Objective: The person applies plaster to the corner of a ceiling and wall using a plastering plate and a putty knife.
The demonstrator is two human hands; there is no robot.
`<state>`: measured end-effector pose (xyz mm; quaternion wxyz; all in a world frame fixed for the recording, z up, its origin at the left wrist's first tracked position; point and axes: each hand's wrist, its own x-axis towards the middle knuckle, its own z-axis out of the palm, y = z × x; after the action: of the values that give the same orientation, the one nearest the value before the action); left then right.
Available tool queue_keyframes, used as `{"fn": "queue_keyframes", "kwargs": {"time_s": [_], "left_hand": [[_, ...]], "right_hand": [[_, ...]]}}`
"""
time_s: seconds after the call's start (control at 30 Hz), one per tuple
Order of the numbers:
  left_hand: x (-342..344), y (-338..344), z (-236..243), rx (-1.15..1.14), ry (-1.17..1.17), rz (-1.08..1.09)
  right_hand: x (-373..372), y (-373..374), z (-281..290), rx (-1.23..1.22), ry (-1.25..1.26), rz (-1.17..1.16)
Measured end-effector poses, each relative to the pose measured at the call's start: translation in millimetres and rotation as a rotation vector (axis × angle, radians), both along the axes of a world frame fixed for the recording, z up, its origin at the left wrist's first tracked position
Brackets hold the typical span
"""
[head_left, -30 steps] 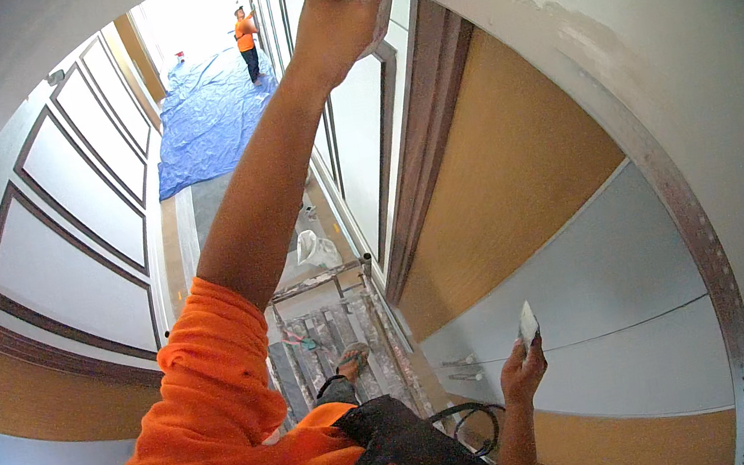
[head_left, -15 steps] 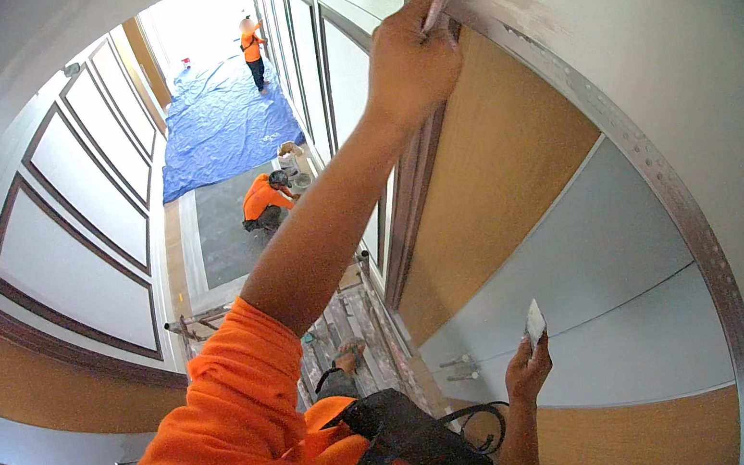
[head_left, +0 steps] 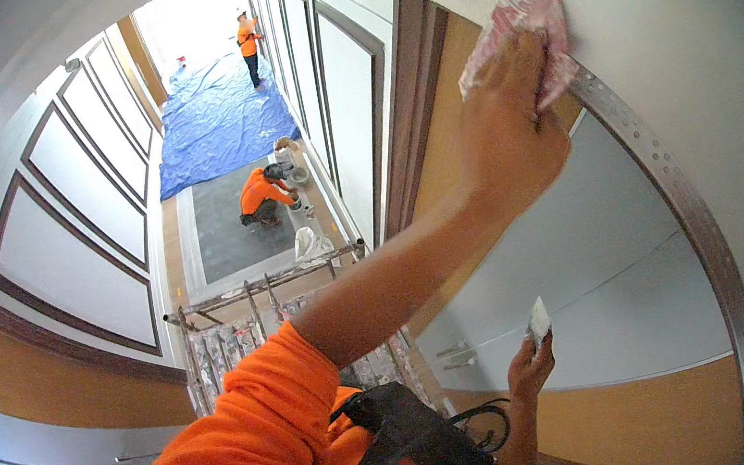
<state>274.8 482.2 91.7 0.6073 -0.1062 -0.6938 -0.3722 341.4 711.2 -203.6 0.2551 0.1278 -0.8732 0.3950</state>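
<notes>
My left hand (head_left: pixel 518 107) reaches up across my body, fingers pressed around a flat pink putty spreader (head_left: pixel 523 28) smeared with white filler. The spreader lies against the pale wall surface, by the perforated metal corner strip (head_left: pixel 643 131). Lower down, my right hand (head_left: pixel 531 368) grips a small putty knife (head_left: pixel 538 318); its whitish blade points upward and its handle is mostly hidden in my fingers. This hand stays apart from the wall, in front of the grey cabinet panel (head_left: pixel 607 244).
Below me is a paint-splashed scaffold platform (head_left: pixel 225 348) with a rail (head_left: pixel 254 285). On the floor, a person in orange (head_left: pixel 261 196) crouches by buckets (head_left: pixel 297 174). Another person (head_left: pixel 248 43) stands at the wall near a blue sheet (head_left: pixel 217 111). Framed panels (head_left: pixel 81 206) line the left wall.
My left hand and the spreader have moved right and down along the wall edge; the spreader has turned from edge-on to showing its broad face. My right hand has barely moved.
</notes>
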Motion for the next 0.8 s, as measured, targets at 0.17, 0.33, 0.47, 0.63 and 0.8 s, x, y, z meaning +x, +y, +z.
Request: {"fn": "queue_keyframes", "kwargs": {"time_s": [0.17,0.33,0.47,0.63,0.8], "left_hand": [[33,24,-11,0.000,0.043,-0.155],[86,-37,-50,0.625,-0.440,-0.605],[103,-100,-99,0.021,-0.384,-0.100],[114,-111,-99,0.737,-0.519,-0.790],[118,-131,-81,-0.157,-0.466,-0.718]], "right_hand": [[10,-15,27,-0.122,-0.066,-0.003],[23,-22,92,-0.547,-0.421,-0.024],[45,-49,177,-0.987,-0.854,0.394],[20,-97,212,-0.984,-1.165,0.742],[0,-116,218,-1.000,-1.202,0.784]]}}
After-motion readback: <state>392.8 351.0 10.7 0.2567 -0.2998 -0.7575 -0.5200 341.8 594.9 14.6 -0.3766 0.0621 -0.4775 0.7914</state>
